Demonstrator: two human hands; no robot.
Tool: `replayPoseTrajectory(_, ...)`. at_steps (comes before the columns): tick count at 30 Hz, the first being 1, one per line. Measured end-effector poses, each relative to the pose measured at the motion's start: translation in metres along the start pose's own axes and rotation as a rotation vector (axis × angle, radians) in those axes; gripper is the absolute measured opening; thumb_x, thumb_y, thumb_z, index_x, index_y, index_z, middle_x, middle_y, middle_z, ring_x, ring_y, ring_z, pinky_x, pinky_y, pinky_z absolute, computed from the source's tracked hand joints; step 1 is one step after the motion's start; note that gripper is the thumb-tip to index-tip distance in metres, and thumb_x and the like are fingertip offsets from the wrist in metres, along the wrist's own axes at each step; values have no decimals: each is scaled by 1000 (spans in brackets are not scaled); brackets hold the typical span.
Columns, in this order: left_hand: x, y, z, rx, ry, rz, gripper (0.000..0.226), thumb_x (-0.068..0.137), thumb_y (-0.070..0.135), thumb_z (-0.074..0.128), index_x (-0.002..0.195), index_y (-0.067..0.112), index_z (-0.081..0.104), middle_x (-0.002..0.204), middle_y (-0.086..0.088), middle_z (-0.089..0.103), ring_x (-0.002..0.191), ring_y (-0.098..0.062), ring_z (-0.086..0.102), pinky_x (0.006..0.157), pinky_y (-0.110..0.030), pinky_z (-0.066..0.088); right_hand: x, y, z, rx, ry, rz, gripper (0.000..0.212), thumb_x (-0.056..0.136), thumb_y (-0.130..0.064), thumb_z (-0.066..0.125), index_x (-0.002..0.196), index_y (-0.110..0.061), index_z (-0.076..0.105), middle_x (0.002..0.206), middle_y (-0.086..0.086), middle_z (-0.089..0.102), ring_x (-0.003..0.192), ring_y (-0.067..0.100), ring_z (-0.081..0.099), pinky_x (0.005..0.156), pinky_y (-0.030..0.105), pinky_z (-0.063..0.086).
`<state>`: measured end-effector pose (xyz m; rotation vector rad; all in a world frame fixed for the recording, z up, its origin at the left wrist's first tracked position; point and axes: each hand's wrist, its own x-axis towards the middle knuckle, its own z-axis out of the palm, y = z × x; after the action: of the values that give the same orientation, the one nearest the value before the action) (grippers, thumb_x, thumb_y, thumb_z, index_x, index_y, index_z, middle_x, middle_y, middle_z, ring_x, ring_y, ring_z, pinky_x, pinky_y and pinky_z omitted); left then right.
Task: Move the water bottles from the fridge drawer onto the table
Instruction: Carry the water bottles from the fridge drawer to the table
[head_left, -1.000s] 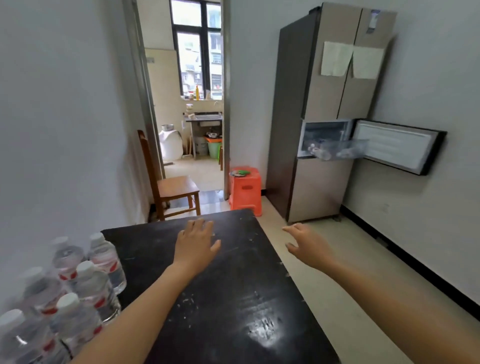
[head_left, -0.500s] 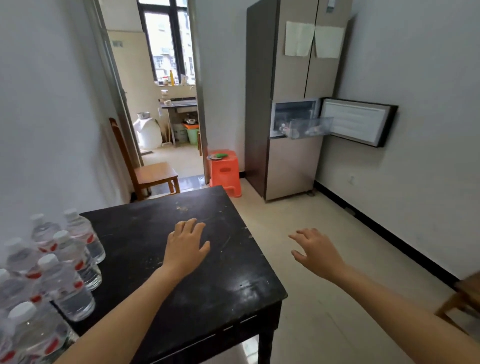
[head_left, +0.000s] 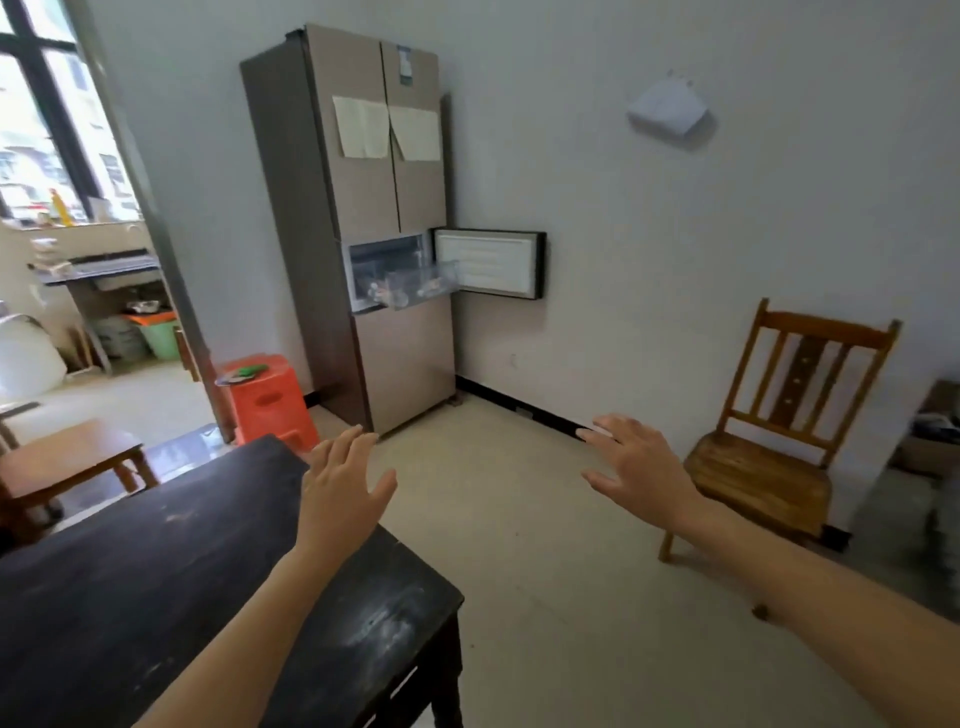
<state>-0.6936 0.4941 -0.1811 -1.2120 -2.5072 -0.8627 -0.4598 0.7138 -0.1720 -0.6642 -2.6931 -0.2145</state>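
Across the room stands a tall brown fridge (head_left: 363, 208) with its small middle door (head_left: 491, 262) swung open to the right. A clear drawer (head_left: 415, 288) is pulled out of it, and bottles lie inside, too small to make out singly. The black table (head_left: 156, 571) fills the lower left. My left hand (head_left: 340, 493) hovers over the table's right edge, fingers straight, holding nothing. My right hand (head_left: 636, 473) is spread over the floor, also empty.
An orange plastic stool (head_left: 270, 400) stands left of the fridge by a doorway. A wooden chair (head_left: 774, 447) sits against the right wall, another (head_left: 67, 462) beyond the table at left. Pale floor lies between the table and the fridge.
The view has swung right: the bottles on the table's left have left the frame and the right-hand chair has come in. Both hands stay open and have lifted a little.
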Motion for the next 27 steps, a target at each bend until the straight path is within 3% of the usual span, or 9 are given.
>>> replayPoseTrajectory(9, -4, 59, 36, -119, -62, 72, 49, 87, 23, 60, 131, 8, 46, 143, -11, 40, 134, -30, 29, 109, -43, 26, -61, 57, -15, -70, -39, 148, 49, 71, -38, 59, 111, -10, 66, 109, 13, 66, 101, 31, 64, 79, 42, 53)
replayPoseTrajectory(14, 6, 104, 61, -92, -71, 89, 48, 88, 23, 58, 132, 9, 45, 145, -9, 38, 134, -28, 28, 109, -41, 26, -73, 113, -14, -2, 18, 182, 48, 78, -28, 70, 120, -7, 60, 122, 17, 60, 116, 35, 55, 92, 46, 45)
replayPoseTrajectory(21, 34, 205, 133, -116, -31, 42, 47, 86, 20, 61, 130, 8, 48, 143, -10, 42, 131, -31, 30, 108, -40, 25, -80, 225, -4, 68, 35, 170, 51, 91, -33, 53, 137, -14, 42, 144, 8, 39, 137, 24, 30, 110, 37, 26)
replayPoseTrajectory(27, 57, 262, 180, -114, -41, 2, 45, 85, 17, 62, 127, 6, 51, 139, -12, 45, 130, -32, 32, 107, -41, 26, -82, 307, 8, 71, -50, 191, 53, 94, -39, 45, 142, -20, 33, 149, 2, 30, 140, 19, 21, 112, 33, 20)
